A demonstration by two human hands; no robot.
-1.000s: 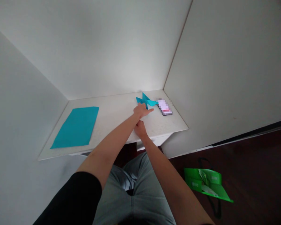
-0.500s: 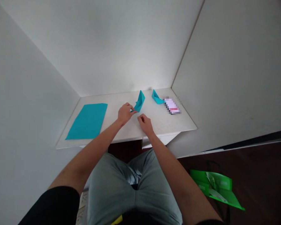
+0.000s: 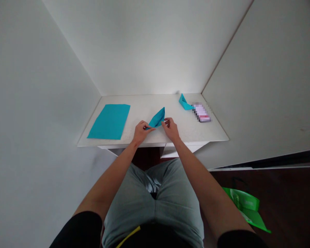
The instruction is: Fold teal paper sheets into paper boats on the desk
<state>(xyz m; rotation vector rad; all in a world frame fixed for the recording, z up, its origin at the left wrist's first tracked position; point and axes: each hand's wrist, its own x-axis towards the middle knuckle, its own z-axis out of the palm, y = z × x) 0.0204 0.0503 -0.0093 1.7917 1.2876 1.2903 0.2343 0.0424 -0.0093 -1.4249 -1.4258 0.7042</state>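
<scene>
A folded blue paper boat (image 3: 157, 118) is held between my two hands, just above or on the white tabletop; I cannot tell which. My left hand (image 3: 142, 132) pinches its left end between thumb and fingers. At its right side, my right hand (image 3: 171, 128) has thumb and fingertips closed on the paper. The boat tilts, with one pointed end up toward the right. Another blue paper boat (image 3: 185, 103) rests farther back on the right.
Flat blue paper (image 3: 110, 121) lies on the left of the white table (image 3: 144, 100). A phone (image 3: 202, 113) with a blurred screen lies at the right, touching or nearly touching the second boat. Walls enclose the table. A green bag (image 3: 249, 206) sits on the dark floor.
My right hand has come up and taken hold of the boat's right side. The boat has turned and leans more to the right. The camera view has shifted.
</scene>
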